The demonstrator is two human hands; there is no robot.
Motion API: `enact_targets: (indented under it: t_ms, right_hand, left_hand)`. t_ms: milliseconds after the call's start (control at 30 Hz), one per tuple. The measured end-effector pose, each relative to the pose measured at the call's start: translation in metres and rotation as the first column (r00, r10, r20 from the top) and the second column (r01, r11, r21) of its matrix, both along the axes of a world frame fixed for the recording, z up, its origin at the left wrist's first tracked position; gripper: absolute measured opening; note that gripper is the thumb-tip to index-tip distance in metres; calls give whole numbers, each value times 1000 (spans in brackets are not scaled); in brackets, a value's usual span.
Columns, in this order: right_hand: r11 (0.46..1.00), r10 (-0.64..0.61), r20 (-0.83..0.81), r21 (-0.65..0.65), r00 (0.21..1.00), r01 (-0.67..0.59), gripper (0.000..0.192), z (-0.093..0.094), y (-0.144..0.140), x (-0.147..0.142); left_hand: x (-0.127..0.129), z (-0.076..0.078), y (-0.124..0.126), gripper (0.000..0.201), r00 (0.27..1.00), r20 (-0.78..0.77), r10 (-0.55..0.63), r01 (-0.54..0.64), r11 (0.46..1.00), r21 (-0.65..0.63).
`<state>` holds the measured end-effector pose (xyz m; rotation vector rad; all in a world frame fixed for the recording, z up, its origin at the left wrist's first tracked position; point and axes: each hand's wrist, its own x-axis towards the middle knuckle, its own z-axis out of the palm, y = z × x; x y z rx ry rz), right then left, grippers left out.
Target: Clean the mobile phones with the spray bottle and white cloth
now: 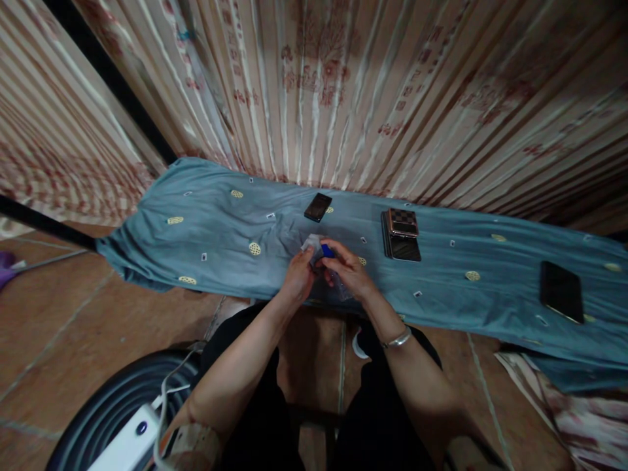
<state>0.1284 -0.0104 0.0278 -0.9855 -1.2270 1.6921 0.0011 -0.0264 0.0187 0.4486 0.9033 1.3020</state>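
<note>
My left hand is closed on a crumpled pale grey cloth, held just above the blue-green sheet. Close beside it, my right hand wraps round a small clear bottle with a blue top. The bottle tilts, its top toward the cloth; whether they touch I cannot tell. Beyond my hands a small dark phone lies on the sheet. To the right, a folding phone with a checkered cover rests on dark flat devices.
The blue-green patterned sheet covers a long low surface. A black tablet-like device lies at its right end. Pleated curtains hang behind. At lower left, a white power strip with a cable sits on a round black ridged object.
</note>
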Motion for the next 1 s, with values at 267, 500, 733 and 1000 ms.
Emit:
enact_targets:
  t_ms: [267, 500, 733, 1000]
  right_hand:
    - [998, -22, 117, 68, 993, 14, 61, -4, 6, 15]
    - [905, -292, 852, 393, 434, -163, 67, -7, 14, 47]
    - [844, -373, 890, 443, 264, -302, 55, -15, 10, 53]
    - [965, -262, 209, 88, 942, 249, 48, -17, 14, 26]
  left_hand:
    - [-2, 6, 2, 14, 996, 59, 64, -62, 997, -35]
    - [-9, 12, 6, 20, 987, 58, 153, -150, 987, -51]
    - [-6, 10, 5, 18, 994, 58, 96, -93, 995, -47]
    - [0, 25, 4, 31, 980, 165, -109, 109, 994, 11]
